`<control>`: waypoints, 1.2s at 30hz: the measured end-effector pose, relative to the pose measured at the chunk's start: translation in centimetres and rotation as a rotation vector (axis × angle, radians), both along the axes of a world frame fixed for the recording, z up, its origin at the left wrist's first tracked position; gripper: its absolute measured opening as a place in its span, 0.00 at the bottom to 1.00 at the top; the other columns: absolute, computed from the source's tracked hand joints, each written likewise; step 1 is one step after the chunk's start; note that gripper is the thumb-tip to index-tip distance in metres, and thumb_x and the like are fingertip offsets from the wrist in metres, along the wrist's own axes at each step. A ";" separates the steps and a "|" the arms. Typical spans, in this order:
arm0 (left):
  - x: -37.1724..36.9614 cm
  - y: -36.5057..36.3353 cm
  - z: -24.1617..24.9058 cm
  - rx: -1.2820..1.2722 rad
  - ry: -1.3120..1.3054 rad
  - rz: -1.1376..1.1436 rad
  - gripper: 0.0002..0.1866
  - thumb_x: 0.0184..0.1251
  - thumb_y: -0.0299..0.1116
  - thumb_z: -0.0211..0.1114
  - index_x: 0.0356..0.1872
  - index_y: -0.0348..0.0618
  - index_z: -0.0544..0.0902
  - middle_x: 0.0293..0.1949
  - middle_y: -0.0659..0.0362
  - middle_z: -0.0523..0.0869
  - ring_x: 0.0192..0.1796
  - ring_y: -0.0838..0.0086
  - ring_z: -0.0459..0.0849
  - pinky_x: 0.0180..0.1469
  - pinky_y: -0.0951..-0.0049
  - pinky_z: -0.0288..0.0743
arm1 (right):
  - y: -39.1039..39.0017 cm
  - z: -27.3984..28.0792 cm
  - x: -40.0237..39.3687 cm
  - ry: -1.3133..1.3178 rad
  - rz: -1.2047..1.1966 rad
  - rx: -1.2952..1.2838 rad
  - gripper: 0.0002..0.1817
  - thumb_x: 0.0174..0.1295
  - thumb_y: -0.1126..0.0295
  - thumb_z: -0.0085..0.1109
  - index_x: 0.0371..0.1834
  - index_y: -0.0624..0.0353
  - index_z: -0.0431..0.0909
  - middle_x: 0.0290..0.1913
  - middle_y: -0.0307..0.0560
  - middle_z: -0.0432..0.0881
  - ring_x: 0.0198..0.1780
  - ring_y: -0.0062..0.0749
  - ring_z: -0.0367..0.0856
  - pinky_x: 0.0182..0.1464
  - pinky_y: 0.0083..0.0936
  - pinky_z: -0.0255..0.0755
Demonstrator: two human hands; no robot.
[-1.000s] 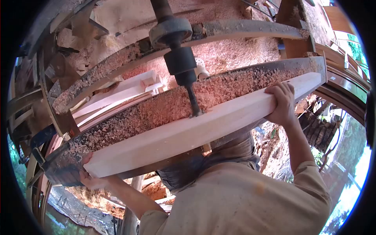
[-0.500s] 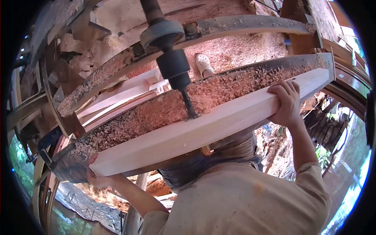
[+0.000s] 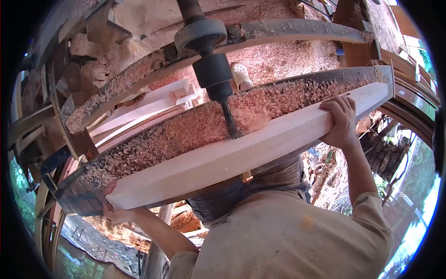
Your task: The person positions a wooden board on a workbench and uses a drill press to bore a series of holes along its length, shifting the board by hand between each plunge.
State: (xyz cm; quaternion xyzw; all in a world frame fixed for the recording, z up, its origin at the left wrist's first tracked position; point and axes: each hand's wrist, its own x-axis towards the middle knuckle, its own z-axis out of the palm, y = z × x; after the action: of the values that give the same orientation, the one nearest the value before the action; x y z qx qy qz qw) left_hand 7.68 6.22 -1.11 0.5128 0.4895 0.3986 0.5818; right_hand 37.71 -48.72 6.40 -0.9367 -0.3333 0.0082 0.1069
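Note:
A long pale timber beam (image 3: 223, 162) lies slantwise across a plank bench (image 3: 367, 74). My left hand (image 3: 115, 207) is closed round the beam's left end, fingers on its far side. Toward the other end, my right hand (image 3: 339, 120) grips it, fingers curled over the top edge and thumb side below. Between the hands, a drill bit (image 3: 228, 118) in a dark chuck (image 3: 213, 72) comes down from above. Its tip meets the beam's far upper edge, where chips blur. Whether the tip is sunk into the wood is hidden.
Wood shavings (image 3: 172, 135) cover the bench behind the beam. A second curved rail (image 3: 297, 29) runs farther back. Cut timber pieces (image 3: 144, 109) lie between them at left. A clamp-like dark bracket (image 3: 53, 167) sits at the bench's left end. A shoe (image 3: 241, 76) shows beyond.
The chuck and bit have shifted a little to the right, with the tip now slightly farther right along the beam's edge. Loose chips fly right of the bit. Both hands keep their grip.

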 end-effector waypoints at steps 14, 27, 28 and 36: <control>-1.3 5.0 -0.4 -0.011 -0.040 0.064 0.32 0.77 0.49 0.43 0.48 0.27 0.86 0.45 0.40 0.88 0.52 0.49 0.88 0.57 0.47 0.84 | 3.0 -0.2 -1.4 0.000 -0.004 0.084 0.27 0.34 0.65 0.81 0.44 0.50 0.84 0.42 0.40 0.87 0.46 0.44 0.85 0.59 0.43 0.68; 2.3 -0.1 1.4 -0.078 -0.147 0.185 0.26 0.74 0.47 0.45 0.44 0.34 0.85 0.43 0.45 0.86 0.50 0.53 0.86 0.56 0.49 0.82 | -0.4 -0.3 0.5 -0.008 -0.048 0.067 0.30 0.30 0.63 0.84 0.44 0.51 0.86 0.45 0.40 0.89 0.50 0.45 0.87 0.64 0.42 0.71; 3.0 -1.0 1.8 -0.091 -0.141 0.202 0.26 0.74 0.47 0.45 0.44 0.34 0.85 0.43 0.45 0.86 0.50 0.53 0.86 0.56 0.49 0.82 | -0.3 -0.3 0.5 -0.010 -0.032 0.066 0.30 0.31 0.63 0.84 0.44 0.52 0.85 0.45 0.41 0.88 0.50 0.46 0.87 0.63 0.43 0.71; 0.3 3.2 0.0 0.012 0.049 -0.056 0.30 0.76 0.50 0.42 0.47 0.34 0.86 0.44 0.46 0.88 0.54 0.52 0.87 0.62 0.47 0.80 | 1.0 -0.2 -1.0 -0.023 -0.045 0.034 0.28 0.35 0.66 0.80 0.44 0.54 0.84 0.43 0.44 0.87 0.46 0.47 0.86 0.59 0.44 0.70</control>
State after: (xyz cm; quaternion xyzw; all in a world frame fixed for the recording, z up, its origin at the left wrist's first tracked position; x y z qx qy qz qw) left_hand 7.98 9.38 -1.13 0.5394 0.4869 0.3725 0.5773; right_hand 36.69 -47.73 6.24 -0.9420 -0.3135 -0.0108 0.1192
